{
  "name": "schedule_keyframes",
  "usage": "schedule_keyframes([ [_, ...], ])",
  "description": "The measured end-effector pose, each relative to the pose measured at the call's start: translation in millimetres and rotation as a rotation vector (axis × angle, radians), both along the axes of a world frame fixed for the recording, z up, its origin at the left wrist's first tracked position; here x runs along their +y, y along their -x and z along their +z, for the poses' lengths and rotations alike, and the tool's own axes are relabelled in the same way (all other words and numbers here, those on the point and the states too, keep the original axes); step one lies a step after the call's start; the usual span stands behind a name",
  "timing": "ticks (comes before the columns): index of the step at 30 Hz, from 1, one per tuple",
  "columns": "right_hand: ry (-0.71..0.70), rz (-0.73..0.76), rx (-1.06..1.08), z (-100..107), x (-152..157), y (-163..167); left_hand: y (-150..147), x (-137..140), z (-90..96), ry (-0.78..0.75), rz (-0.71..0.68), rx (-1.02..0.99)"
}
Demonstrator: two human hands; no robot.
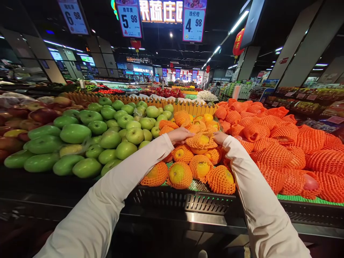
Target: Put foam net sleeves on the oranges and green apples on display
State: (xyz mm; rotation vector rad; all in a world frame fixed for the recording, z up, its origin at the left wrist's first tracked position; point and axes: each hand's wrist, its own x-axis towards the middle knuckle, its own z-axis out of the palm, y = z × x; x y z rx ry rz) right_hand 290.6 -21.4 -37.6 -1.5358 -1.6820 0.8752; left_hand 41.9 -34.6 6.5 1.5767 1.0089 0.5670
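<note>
An orange in an orange foam net [202, 142] is between my two hands, above the other netted oranges. My left hand [180, 135] has its fingers closed on the left edge of the net. On the opposite side my right hand [220, 137] pinches the net's right edge; its fingers are partly hidden. Part of the fruit's yellow-orange skin shows through the net. More netted oranges [179, 174] lie below and behind, piled in a black slotted crate [209, 203] with a green mesh liner.
Green apples [107, 139] are heaped to the left, with red apples [44, 115] beyond. Fruit in red foam nets [282, 157] fills the right side. A yellow picket-style divider [190, 107] stands behind the oranges. Price signs [195, 21] hang overhead.
</note>
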Motion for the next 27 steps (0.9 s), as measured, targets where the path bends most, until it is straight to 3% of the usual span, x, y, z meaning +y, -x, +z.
schedule_keyframes([
  [4, 0.118, -0.038, -0.052, 5.9, -5.8, 0.3, 0.7, 4.2, -2.1, -0.042, 0.009, 0.035],
  [9, 0.183, 0.050, -0.012, 16.3, -21.8, 9.8, 2.8, 8.2, -6.1, -0.063, -0.052, 0.002],
  [12, 0.158, 0.109, 0.052, 20.4, -26.5, 16.7, 1.5, 4.3, -5.3, -0.076, -0.050, 0.009],
  [16, 0.052, 0.048, 0.093, 24.9, -25.8, 25.3, -0.4, -5.6, 0.8, 0.004, 0.032, 0.012],
  [18, 0.001, 0.052, 0.093, 27.2, -26.5, 29.0, 1.3, -9.3, 4.7, 0.019, -0.045, 0.018],
  [22, -0.106, 0.085, 0.064, 31.6, -31.6, 34.2, 7.6, -11.6, 10.8, -0.095, -0.262, 0.085],
  [27, -0.107, 0.131, 0.073, 34.1, -34.3, 37.2, 10.4, -12.0, 12.4, -0.142, -0.346, 0.176],
])
